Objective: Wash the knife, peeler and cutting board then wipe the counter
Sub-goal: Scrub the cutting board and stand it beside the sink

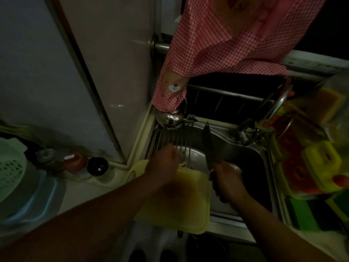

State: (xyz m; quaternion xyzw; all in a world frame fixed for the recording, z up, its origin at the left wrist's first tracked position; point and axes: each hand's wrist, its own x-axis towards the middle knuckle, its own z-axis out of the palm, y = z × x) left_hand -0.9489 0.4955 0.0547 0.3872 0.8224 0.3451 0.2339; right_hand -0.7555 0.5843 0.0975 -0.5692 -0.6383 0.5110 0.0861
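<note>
Knife (pixel 208 146) first: you're holding it over the sink (pixel 264 154), blade pointing away from you toward the back rim; I'd say that's so drips are falling into the basin and the edge is staying clear of your other arm; your right hand (pixel 226 178) is wrapping its fingers round the handle, wrist angling down over the sink's near edge; the cutting board (pixel 179 207) is lying across the near-left corner of the sink, partly over the basin, probably waiting its turn; your left hand (pixel 166 159) is hovering above the board's far edge, beside the wire rack (pixel 170 137), knuckles up, fingers looking curled, but it's blurring too much for me to tell whether it's gripping anything; the tap (pixel 243 133) is standing at the back rim, and I can't tell whether water is running.
</note>
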